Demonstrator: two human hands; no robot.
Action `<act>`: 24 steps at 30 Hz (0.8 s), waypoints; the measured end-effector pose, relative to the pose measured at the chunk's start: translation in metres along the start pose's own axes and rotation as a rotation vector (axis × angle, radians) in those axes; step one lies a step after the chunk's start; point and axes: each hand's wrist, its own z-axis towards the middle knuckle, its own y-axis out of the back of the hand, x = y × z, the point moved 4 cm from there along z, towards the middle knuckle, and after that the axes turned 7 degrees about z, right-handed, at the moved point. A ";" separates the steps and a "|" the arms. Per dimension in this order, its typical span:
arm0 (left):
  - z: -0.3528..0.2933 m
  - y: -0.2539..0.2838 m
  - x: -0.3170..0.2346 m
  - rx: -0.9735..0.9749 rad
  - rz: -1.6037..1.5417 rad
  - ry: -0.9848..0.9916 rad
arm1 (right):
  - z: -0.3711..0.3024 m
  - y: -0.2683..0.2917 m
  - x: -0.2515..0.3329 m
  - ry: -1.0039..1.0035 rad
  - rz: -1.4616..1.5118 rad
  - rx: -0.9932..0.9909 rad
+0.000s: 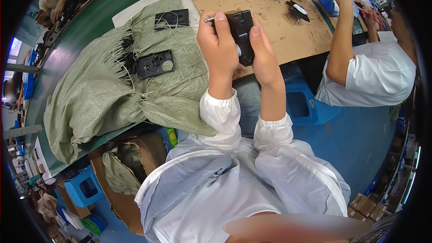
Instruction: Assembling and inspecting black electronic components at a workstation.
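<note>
Item: one black housing, held upright between both hands, above the near edge of the brown board. Left hand: curled against its left side, thumb by a metal rod. Right hand: clamped on its right edge, thumb on the face. Handling, as we judge it: light, stiff plastic, rather smooth; thin ribs perhaps breakable. Best hold: the long side walls, clear of the white round part. The fingers behind are hidden, so we cannot tell their grip.
</note>
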 end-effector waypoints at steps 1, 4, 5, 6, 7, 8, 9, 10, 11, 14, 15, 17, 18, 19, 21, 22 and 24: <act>0.000 0.002 0.000 -0.022 -0.012 -0.030 | 0.000 -0.002 0.003 0.038 -0.114 -0.009; -0.004 0.004 0.003 -0.054 -0.192 0.040 | -0.002 -0.010 0.014 0.155 -0.387 0.017; -0.003 0.005 0.005 -0.058 -0.200 0.039 | -0.001 -0.013 0.021 0.242 -0.540 0.049; -0.001 0.009 0.008 -0.101 -0.187 0.008 | 0.003 -0.015 0.026 0.244 -0.549 0.053; 0.001 0.010 0.006 -0.131 -0.178 -0.018 | 0.005 -0.019 0.030 0.223 -0.584 0.101; 0.000 0.011 -0.003 -0.143 -0.259 0.078 | 0.008 -0.023 0.032 0.203 -0.620 0.147; 0.000 0.018 0.001 -0.166 -0.199 0.041 | 0.009 -0.025 0.031 0.162 -0.644 0.175; 0.002 0.023 -0.001 -0.188 -0.139 0.000 | 0.012 -0.026 0.031 0.172 -0.658 0.162; 0.003 0.024 -0.001 -0.200 -0.155 0.035 | 0.015 -0.028 0.028 0.113 -0.644 0.209; 0.007 0.027 0.006 -0.242 -0.115 0.149 | 0.028 -0.026 0.027 0.038 -0.644 0.231; 0.009 0.029 0.010 -0.189 -0.065 0.096 | 0.036 -0.025 0.028 0.011 -0.732 0.284; 0.013 0.035 0.018 -0.106 -0.079 0.045 | 0.051 -0.030 0.035 -0.051 -0.721 0.334; 0.015 0.035 0.021 -0.033 -0.083 -0.001 | 0.059 -0.027 0.035 -0.041 -0.727 0.325; 0.018 0.033 0.020 0.019 -0.129 -0.038 | 0.070 -0.022 0.035 -0.027 -0.779 0.308; 0.020 0.027 0.015 -0.011 -0.027 -0.048 | 0.094 -0.019 0.037 0.065 -0.839 0.289; 0.020 0.029 0.012 -0.062 0.092 -0.046 | 0.111 -0.022 0.033 0.072 -0.833 0.290; 0.019 0.026 0.010 -0.056 0.084 0.016 | 0.148 -0.022 0.036 0.222 -1.052 0.183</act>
